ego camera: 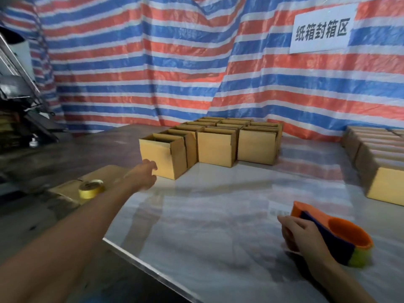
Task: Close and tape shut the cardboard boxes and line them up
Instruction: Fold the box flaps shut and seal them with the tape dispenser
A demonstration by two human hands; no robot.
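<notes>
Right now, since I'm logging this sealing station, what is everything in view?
open cardboard boxes: block three wide, count unclear, tan, mid-table
closed cardboard boxes: one row, tan, table's right edge
tape roll: one, yellow, on the flat cardboard
flat cardboard: one, tan, left
tape dispenser: one, orange and blue, near right
table: one, pale, glossy
tarp: one, red-white-blue striped, behind
sign: one, white, upper right
left hand: reaching to the frontmost open box
right hand: gripping the tape dispenser

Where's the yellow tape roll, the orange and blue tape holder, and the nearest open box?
Round yellow tape roll (pixel 90 192), head view: its outer side.
Orange and blue plastic tape dispenser (pixel 337 246), head view: its blue side.
Nearest open brown cardboard box (pixel 160 157), head view: its front face.
</notes>
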